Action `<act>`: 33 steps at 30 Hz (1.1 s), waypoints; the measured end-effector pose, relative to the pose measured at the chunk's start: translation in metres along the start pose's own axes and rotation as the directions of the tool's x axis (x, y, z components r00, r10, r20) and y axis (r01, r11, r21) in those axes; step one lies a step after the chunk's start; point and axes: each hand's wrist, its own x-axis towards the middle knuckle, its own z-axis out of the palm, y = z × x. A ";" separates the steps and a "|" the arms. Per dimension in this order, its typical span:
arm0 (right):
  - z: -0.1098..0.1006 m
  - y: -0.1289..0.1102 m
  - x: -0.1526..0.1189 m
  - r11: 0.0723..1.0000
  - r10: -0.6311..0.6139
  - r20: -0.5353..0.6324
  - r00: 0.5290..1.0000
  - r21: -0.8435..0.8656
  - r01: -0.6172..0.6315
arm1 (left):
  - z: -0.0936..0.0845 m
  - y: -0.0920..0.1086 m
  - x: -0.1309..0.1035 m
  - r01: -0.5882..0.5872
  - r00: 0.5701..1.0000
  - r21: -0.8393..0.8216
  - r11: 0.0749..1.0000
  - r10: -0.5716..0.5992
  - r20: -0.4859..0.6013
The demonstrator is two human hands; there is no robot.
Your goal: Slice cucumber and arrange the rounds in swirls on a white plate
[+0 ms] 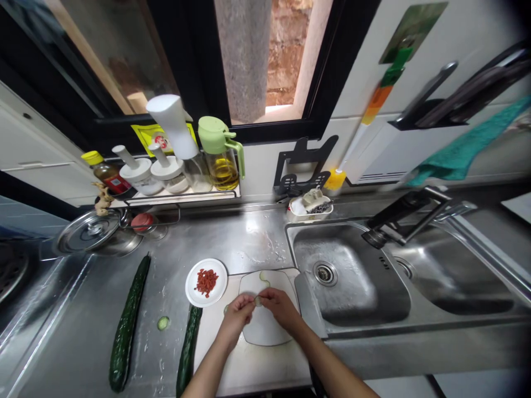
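My left hand (240, 314) and my right hand (282, 309) meet over a white squarish plate (267, 329), fingertips pinched together. Between them is a small, thin cucumber slice (258, 301), gripped from both sides. A curled green strip (264, 278) lies near the plate's far rim. The plate rests on a pale cutting board (249, 367). Left of the board's far edge, a round white plate (191, 287) bears a pile of small dried red berries (206, 282). A cut cucumber (189, 348) lies along the board's left side, partly out of view.
A whole cucumber (130, 326) and a cucumber end (163, 323) lie on the steel counter. Right of the board is a wide grey blade (310, 304), beside the double sink (348, 298) with its faucet (415, 213). Behind stand seasoning jars (143, 177) and an oil jug (222, 166).
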 end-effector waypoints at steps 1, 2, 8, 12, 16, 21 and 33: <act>-0.002 -0.002 -0.001 1.000 0.005 -0.002 1.000 0.002 -0.005 | 0.001 -0.001 0.001 0.065 0.998 -0.064 0.996 -0.066 -0.010; -0.004 -0.004 -0.001 1.000 0.010 -0.003 1.000 0.002 -0.010 | 0.003 -0.001 0.002 0.134 0.990 -0.127 0.983 -0.137 -0.014; -0.014 -0.013 -0.005 0.999 0.032 -0.013 0.999 -0.031 -0.032 | 0.012 0.000 0.010 0.367 0.926 -0.338 0.867 -0.373 0.049; -0.022 -0.014 -0.003 0.997 0.041 -0.011 0.999 -0.066 -0.042 | 0.015 0.001 0.018 0.293 0.951 -0.405 0.866 -0.306 0.036; -0.029 -0.013 0.004 0.992 0.048 -0.021 0.999 -0.112 -0.050 | 0.017 0.000 0.024 0.190 0.977 -0.342 0.920 -0.210 -0.021; -0.036 -0.013 0.017 0.979 0.037 -0.032 0.999 -0.199 -0.042 | 0.020 -0.002 0.032 0.013 0.993 -0.156 0.988 -0.032 -0.118; -0.045 -0.004 0.050 0.838 -0.024 -0.019 1.000 -0.545 0.009 | 0.026 -0.010 0.050 -0.154 0.918 0.526 0.836 0.318 -0.236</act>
